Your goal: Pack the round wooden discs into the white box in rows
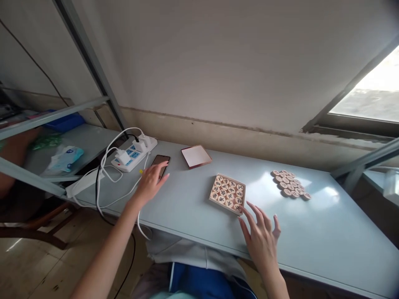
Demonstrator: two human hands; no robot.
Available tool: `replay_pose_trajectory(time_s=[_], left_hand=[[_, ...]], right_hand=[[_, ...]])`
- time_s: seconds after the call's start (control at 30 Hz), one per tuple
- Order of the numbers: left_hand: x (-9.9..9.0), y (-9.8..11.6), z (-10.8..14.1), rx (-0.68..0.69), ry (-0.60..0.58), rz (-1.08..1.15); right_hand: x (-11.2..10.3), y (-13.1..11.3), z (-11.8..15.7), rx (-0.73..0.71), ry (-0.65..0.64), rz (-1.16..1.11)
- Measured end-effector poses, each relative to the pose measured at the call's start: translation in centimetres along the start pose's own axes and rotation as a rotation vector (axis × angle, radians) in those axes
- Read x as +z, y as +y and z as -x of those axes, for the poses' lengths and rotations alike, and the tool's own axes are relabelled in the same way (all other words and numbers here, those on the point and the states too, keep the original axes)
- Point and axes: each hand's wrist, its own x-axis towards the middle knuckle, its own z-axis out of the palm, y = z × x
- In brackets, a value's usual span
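A shallow square box (210,197) of round wooden Chinese chess pieces (231,189) lies on the grey-blue table, the pieces set in rows. At the box's near right corner is my right hand (262,232), fingers spread, thumb and fingertips close to the corner piece; whether they touch it I cannot tell. My left hand (151,182) is over a dark phone (162,160), fingers stretched out and partly covering it. A loose cluster of more chess pieces (289,184) lies on the right of the table. Behind the open box rests its lid (196,156), pale inside up.
Left of the phone stands a white power strip (134,154) with plugged-in chargers and trailing cables (102,182). Metal frame posts (90,62) rise at the left. Beyond them are a blue tissue pack (67,158) and part of another person's arm (15,153).
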Motion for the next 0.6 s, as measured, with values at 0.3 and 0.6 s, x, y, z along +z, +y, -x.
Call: replay_pose_trajectory(time_s=[0.3, 0.6], left_hand=[[-1.0, -5.9, 3.2, -0.065, -0.045, -0.044], [0.7, -5.7, 1.9, -0.024, -0.094, -0.061]], right_hand=[[0.6, 0.0, -0.4, 0.03, -0.056, -0.07], [0.4, 0.1, -0.6, 0.039, -0.055, -0.084]])
